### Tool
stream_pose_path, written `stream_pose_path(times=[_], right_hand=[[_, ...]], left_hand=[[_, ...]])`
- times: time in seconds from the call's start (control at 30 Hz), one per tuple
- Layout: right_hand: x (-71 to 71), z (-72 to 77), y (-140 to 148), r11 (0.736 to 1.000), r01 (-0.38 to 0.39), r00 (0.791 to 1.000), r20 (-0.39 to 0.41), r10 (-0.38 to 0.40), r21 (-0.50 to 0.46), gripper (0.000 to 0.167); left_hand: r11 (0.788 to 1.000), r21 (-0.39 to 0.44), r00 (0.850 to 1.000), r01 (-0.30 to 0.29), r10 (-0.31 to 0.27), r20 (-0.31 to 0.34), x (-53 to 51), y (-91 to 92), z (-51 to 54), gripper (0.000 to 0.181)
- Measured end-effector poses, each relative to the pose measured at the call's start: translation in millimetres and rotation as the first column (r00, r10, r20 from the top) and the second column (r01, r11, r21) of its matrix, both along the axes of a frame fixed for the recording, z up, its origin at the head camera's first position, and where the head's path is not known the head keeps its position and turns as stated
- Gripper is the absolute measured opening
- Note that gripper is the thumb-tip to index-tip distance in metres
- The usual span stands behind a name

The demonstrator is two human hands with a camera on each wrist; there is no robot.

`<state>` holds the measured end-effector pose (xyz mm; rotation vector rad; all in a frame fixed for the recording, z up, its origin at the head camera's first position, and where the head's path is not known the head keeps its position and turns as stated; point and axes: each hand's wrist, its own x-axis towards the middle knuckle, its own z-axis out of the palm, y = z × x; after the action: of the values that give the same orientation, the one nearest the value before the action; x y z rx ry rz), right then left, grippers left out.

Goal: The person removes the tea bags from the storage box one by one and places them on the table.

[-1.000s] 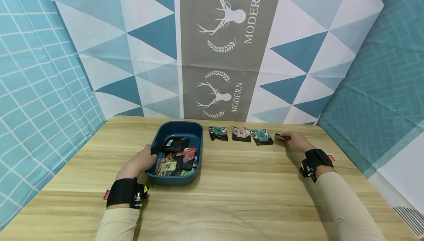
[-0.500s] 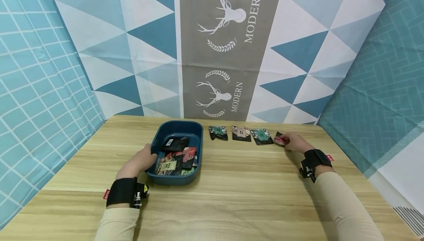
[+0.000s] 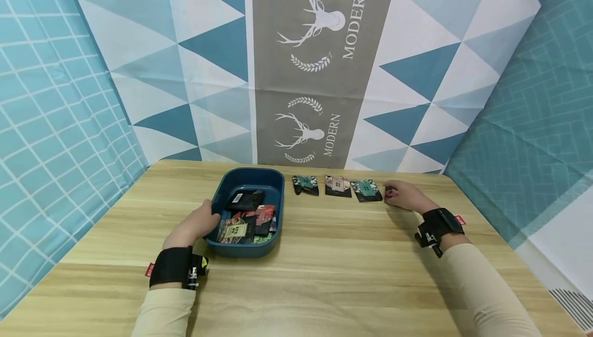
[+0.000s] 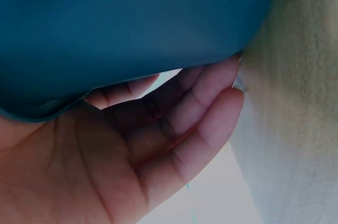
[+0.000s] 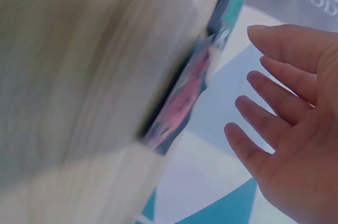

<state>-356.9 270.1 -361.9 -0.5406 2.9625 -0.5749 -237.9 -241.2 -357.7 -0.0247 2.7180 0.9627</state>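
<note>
On the table (image 3: 324, 275) the red packet (image 5: 182, 100) runs lengthwise toward the green packet (image 3: 366, 189), partly screened by the loosely spread right hand (image 3: 407, 196); the left hand (image 3: 196, 221) grips the blue bin (image 3: 241, 251)

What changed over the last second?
The right hand let go of the red packet, tilted in its grip a second ago; it now lies on the table, right of the row's other three packets. Unchanged: left hand gripping the blue bin, those three packets.
</note>
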Motion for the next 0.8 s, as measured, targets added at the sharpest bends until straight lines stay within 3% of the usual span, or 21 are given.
stream_pose_path(times=[0.33, 0.63, 0.8], right_hand=[[7.8, 7.0, -37, 1.0, -0.008, 1.0, -0.024, 0.008, -0.001, 0.05], [25.9, 23.2, -85, 0.986, -0.157, 0.985, -0.079, 0.153, -0.056, 0.049], [37.2, 33.1, -120, 0.957, -0.282, 0.951, -0.151, 0.269, -0.074, 0.043]], left_hand=[[1.0, 0.001, 1.0, 0.006, -0.006, 0.013, 1.2, 0.0, -0.4, 0.06], [1.0, -0.01, 1.0, 0.011, -0.011, 0.002, 1.0, 0.6, 2.1, 0.059], [1.0, 0.007, 1.0, 0.012, -0.013, 0.009, 1.9, 0.4, 1.2, 0.06]])
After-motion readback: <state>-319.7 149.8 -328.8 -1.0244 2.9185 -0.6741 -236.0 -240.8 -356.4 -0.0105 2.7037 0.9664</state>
